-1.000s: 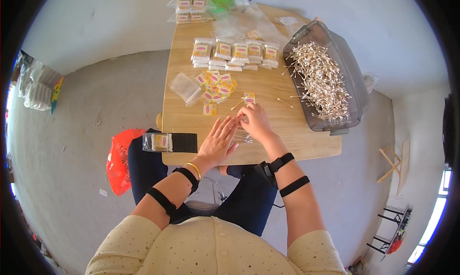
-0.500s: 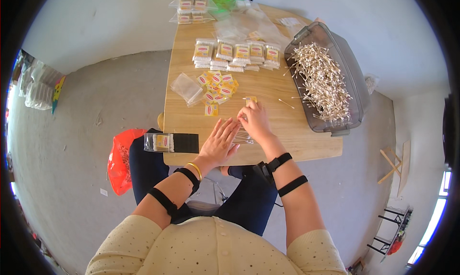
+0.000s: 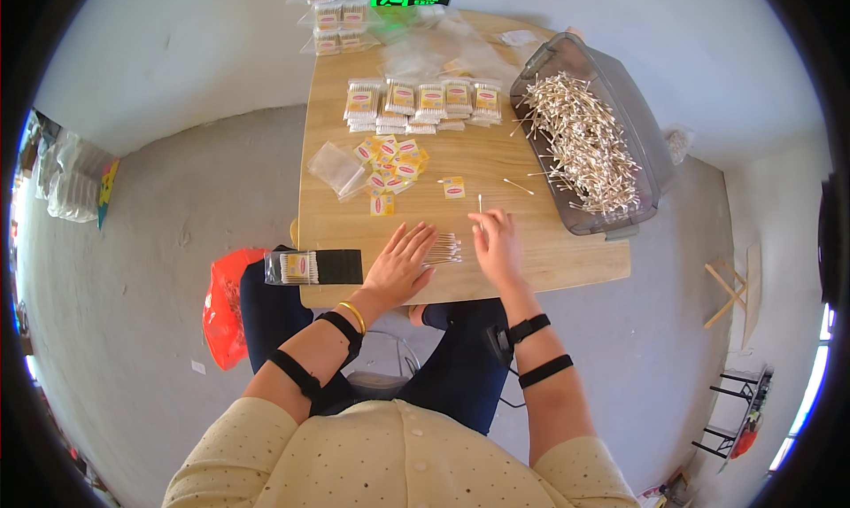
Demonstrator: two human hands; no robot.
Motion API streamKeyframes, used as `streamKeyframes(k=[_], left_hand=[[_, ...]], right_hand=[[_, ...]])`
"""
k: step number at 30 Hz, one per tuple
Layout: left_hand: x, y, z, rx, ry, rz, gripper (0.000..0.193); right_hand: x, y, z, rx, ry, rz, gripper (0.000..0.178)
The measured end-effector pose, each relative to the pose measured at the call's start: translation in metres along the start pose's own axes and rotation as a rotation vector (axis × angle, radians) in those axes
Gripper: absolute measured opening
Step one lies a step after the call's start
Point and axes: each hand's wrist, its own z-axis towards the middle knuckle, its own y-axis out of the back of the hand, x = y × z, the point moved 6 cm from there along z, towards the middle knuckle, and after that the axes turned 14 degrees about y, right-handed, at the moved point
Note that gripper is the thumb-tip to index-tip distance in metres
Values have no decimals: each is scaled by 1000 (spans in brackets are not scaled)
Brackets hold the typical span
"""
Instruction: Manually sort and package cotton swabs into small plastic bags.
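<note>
My left hand (image 3: 400,262) lies flat, fingers stretched, over one end of a small bunch of cotton swabs (image 3: 445,249) near the table's front edge. To the right of that bunch, my right hand (image 3: 500,249) pinches a single cotton swab (image 3: 480,204), which points away from me. Just beyond it lies a yellow-and-white card (image 3: 454,188), with a swab tip beside its left edge. Another loose swab (image 3: 519,186) rests on the wood farther right. Several similar cards (image 3: 396,164) make a heap ahead of my left hand.
A grey plastic bin (image 3: 660,154) full of cotton swabs (image 3: 584,145) stands at the right. Filled swab packs (image 3: 430,101) are stacked at the back. Clear bags (image 3: 338,170) lie left of the cards. A filled pack (image 3: 297,267) sits on a black pad (image 3: 341,266) at the front left.
My right hand has moved to the right, away from my left fingertips, and a pinched swab now shows in it. More of the bunch and the single card are uncovered. My left hand stays put.
</note>
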Motion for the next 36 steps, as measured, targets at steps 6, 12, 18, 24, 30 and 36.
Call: streamKeyframes(k=[6,12,18,24,30,36], left_hand=[[11,33,-10,-153,75,-150,78],[11,19,-17,-114,115,6,84],[11,10,-17,-60,165,112,89],[12,1,-14,-50,204,215,96],[-2,8,-8,-64,133,171,90],[-17,-1,-2,-30,-9,206,83]], right_hand=[[39,-13,-39,86,63,4,59],[47,-24,-50,174,65,-53,82],[40,-29,-42,186,67,-104,90],[53,-46,-41,289,104,-186,95],[48,-38,-42,284,105,-212,94],[47,-37,-55,297,103,-198,93]])
